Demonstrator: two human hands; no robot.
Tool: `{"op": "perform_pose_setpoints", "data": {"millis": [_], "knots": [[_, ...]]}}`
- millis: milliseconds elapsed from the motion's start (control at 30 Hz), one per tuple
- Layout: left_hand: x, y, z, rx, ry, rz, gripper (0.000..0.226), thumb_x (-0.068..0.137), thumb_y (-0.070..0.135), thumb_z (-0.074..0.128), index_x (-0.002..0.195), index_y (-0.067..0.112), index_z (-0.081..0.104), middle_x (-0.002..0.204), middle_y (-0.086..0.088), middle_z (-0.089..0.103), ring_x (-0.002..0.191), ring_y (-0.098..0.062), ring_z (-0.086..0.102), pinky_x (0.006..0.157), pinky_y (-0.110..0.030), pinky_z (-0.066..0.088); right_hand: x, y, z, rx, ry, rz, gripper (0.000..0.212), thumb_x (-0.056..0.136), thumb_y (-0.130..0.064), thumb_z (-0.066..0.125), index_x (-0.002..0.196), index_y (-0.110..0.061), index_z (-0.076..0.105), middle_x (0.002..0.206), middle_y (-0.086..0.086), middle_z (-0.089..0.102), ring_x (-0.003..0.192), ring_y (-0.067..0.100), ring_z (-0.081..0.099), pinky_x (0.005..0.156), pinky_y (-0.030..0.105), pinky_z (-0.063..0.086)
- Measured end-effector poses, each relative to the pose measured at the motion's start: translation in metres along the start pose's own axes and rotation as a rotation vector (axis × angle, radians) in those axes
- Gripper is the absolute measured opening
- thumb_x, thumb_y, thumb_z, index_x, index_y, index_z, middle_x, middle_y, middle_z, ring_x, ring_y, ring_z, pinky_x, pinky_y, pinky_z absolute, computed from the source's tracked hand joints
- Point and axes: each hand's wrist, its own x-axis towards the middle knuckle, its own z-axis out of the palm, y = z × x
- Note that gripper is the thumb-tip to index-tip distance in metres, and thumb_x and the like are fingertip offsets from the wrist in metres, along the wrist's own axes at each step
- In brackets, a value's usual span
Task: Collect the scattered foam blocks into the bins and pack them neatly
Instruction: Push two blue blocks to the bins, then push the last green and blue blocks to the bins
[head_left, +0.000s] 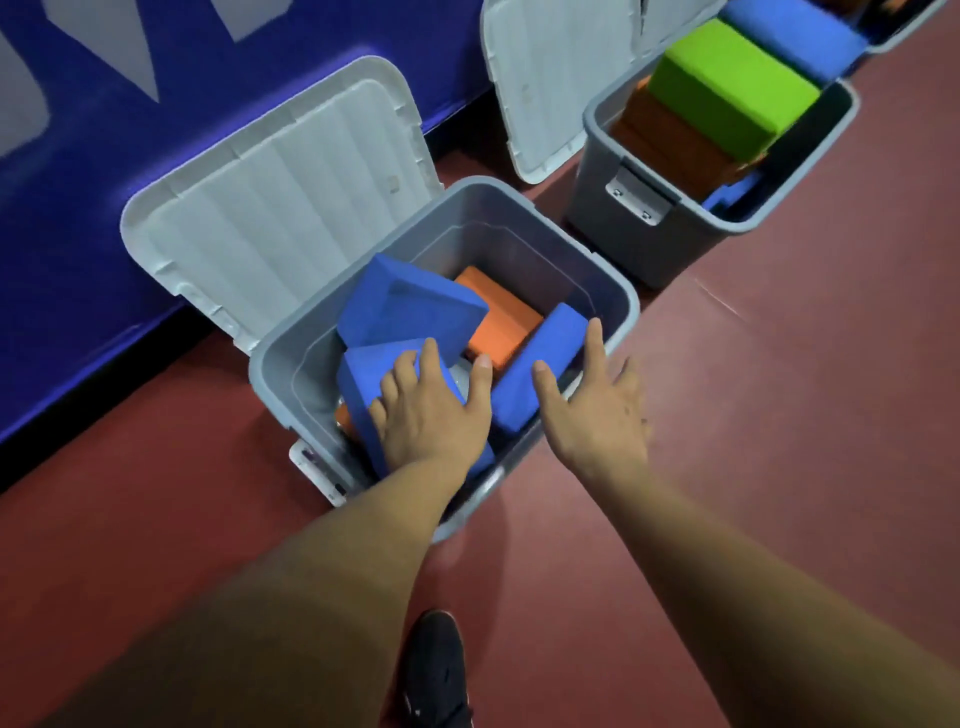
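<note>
Head view: my left hand (431, 415) lies flat-fingered on a blue block (363, 376) at the bin's (621, 296) near edge. My right hand (597, 410), fingers spread, touches a second blue block (540, 358).

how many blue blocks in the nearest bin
3. A tilted blue block at the back left, a near blue block under the left hand, a right-side blue block by the right hand. Others may lie hidden beneath.
</note>
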Motion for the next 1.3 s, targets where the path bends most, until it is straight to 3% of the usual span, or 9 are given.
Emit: {"op": "perform_pose_setpoints", "data": {"millis": [300, 800, 1033, 1300], "knots": [[-0.169, 0.086, 0.040, 0.061, -0.071, 0.352, 0.077, 0.095, 0.072, 0.033, 0.154, 0.022, 0.035, 0.155, -0.004, 0.038, 0.143, -0.028, 0.031, 0.114, -0.046, 0.023, -0.113, 0.170, -0.081, 0.032, 0.124, 0.180, 0.079, 0.095, -0.074, 0.033, 0.159, -0.045, -0.004, 0.167, 0.020, 0.006, 0.153, 0.037, 0.014, 0.117, 0.059, 0.020], [-0.655, 0.214, 0.226, 0.251, -0.500, 1.068, 0.068, 0.098, 0.066, 0.033, 0.149, 0.022, 0.042, 0.150, -0.002, 0.044, 0.137, -0.026, 0.038, 0.111, -0.043, 0.027, -0.412, 0.609, -0.194, 0.270, 0.422, 0.814, 0.079, 0.097, -0.068, 0.035, 0.162, -0.037, 0.004, 0.166, 0.020, 0.015, 0.151, 0.038, 0.015, 0.120, 0.053, 0.020], [-0.846, 0.229, 0.317, 0.360, -0.722, 1.377, 0.071, 0.097, 0.068, 0.031, 0.150, 0.022, 0.041, 0.150, -0.001, 0.044, 0.138, -0.024, 0.038, 0.112, -0.044, 0.027, -0.529, 0.772, -0.190, 0.470, 0.566, 1.186, 0.079, 0.097, -0.066, 0.039, 0.162, -0.035, 0.006, 0.164, 0.018, 0.020, 0.150, 0.037, 0.019, 0.118, 0.053, 0.023], [-0.960, 0.241, 0.425, 0.565, -0.822, 1.658, 0.070, 0.097, 0.067, 0.034, 0.149, 0.021, 0.043, 0.149, -0.003, 0.045, 0.137, -0.027, 0.040, 0.110, -0.043, 0.031, -0.587, 0.906, -0.168, 0.656, 0.594, 1.447, 0.079, 0.096, -0.066, 0.041, 0.161, -0.038, 0.007, 0.164, 0.017, 0.019, 0.150, 0.035, 0.020, 0.117, 0.052, 0.024]]}}
